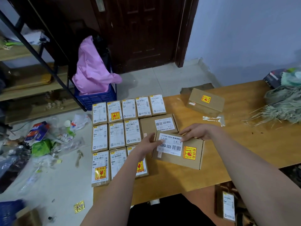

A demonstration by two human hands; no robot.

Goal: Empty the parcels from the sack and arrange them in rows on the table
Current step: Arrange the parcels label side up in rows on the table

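Cardboard, stiff and flat-sided, made up the box (177,150) held just above the desk (244,144), beside rows of smaller parcels (116,136) left of the fingers. The left hand (146,146) pinched its near-left edge, thumb on the white label; the right hand (197,132) curled its fingers (184,139) over the far edge. A red-and-yellow sticker suggested fragile contents, so gripping opposite edges seemed wise. It looked light, likely rigid.

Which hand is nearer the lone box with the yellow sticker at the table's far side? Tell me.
Right. The right hand grips the held box's far edge, just below the lone box; the left hand is farther left.
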